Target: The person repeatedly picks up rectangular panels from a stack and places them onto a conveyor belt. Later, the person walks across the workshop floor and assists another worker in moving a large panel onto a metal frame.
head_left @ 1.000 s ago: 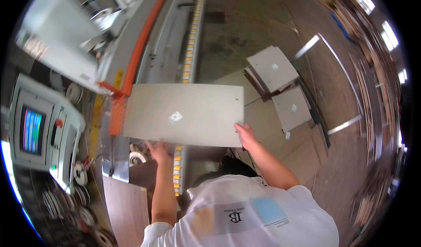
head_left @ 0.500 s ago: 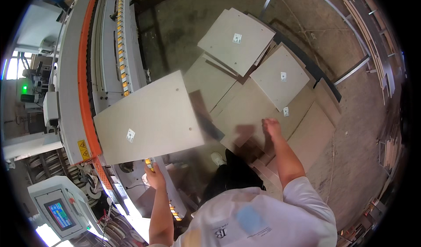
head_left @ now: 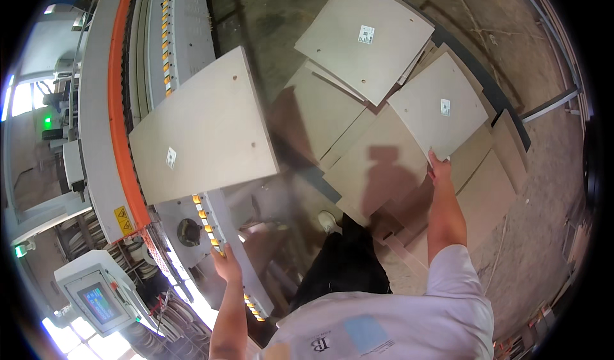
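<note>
My left hand [head_left: 228, 264] has its fingers curled over the roller rail [head_left: 207, 220] along the machine's near side. Just beyond it, a beige panel [head_left: 204, 123] with two holes and a white label lies across the rail, its left edge against the machine's orange strip [head_left: 121, 136]. On my right, my right hand [head_left: 440, 168] pinches the near corner of another beige labelled panel [head_left: 435, 98]. That panel lies flat on larger boards [head_left: 377, 142], and my fingertips cover its corner.
Farther off, a stack of labelled panels [head_left: 364, 40] rests on the same boards. A control screen [head_left: 99, 302] stands at the lower left. A metal frame bar [head_left: 550, 104] is at the right. My shoe [head_left: 327, 222] is on the floor between machine and boards.
My right hand has reached forward and right and taken hold of the panel's near corner. The panel on the machine has moved farther away along the rail. My left hand stays at the rail.
</note>
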`<state>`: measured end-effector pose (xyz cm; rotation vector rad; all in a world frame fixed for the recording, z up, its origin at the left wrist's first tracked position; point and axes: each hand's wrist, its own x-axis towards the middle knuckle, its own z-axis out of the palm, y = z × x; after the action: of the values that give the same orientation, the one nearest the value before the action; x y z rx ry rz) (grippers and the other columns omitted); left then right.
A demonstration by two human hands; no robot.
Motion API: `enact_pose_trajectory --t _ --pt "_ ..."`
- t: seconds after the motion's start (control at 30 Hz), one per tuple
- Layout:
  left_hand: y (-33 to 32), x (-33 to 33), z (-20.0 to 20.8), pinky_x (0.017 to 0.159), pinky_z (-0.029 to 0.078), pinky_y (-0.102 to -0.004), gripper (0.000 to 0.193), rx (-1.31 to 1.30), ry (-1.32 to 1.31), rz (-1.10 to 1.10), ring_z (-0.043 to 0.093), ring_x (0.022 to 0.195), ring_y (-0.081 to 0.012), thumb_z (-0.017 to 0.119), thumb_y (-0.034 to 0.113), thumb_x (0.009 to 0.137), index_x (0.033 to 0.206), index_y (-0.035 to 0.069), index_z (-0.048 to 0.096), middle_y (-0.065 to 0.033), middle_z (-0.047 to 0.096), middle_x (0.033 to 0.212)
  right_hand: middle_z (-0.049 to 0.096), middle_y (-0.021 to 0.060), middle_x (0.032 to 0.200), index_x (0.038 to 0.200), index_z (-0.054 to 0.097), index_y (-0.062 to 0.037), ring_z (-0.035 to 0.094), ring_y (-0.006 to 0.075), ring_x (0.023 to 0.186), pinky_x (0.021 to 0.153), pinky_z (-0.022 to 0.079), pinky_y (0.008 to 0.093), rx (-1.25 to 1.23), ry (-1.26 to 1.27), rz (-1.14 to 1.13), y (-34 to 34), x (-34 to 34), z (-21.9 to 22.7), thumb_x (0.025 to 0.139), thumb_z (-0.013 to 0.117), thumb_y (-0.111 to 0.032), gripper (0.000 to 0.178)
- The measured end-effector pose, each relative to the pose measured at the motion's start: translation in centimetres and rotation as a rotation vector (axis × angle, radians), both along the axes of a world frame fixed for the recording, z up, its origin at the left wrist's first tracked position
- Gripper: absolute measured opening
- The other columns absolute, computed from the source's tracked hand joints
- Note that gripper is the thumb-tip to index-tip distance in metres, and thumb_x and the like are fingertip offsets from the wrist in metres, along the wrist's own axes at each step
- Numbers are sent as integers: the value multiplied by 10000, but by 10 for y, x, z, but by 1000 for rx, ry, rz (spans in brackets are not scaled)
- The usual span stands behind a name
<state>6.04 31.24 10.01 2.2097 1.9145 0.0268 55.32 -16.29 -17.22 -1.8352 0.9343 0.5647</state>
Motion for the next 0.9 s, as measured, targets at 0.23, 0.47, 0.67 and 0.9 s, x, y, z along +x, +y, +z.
enact_pose_trajectory --t 0.23,0.47,0.67,0.9 --pt "0 -8 4 887 492 -529 550 -27 35 14 648 1055 -450 605 415 987 1391 55 509 -232 669 1153 598 0 782 1258 596 -62 493 120 534 427 401 292 198 122 37 -29 -117 39 811 898 -313 596" --pt "6 -22 3 932 490 -524 584 -90 -11 14 618 1128 -436 639 414 958 1393 50 503 -211 638 1216 680 92 1282 1343 594 35 614 224 1194 993 489 373 347 -230 -72 -33 -216 102 918 782 -245 543" --pt "-10 -27 4 1108 381 -506 639 277 -283 -397 486 1314 -434 705 162 820 1399 -12 500 -229 548 1401 680 132 1284 1334 612 44 638 236 1188 1020 491 381 340 -246 89 -25 -248 227 907 718 -135 475" --pt "-83 8 45 1107 426 -474 591 -624 -643 -394 510 1350 -349 733 292 943 1431 25 532 -193 560 1435 692 162 1239 1311 614 82 673 266 1120 977 533 396 735 -125 276 16 -312 351 903 701 -112 460"
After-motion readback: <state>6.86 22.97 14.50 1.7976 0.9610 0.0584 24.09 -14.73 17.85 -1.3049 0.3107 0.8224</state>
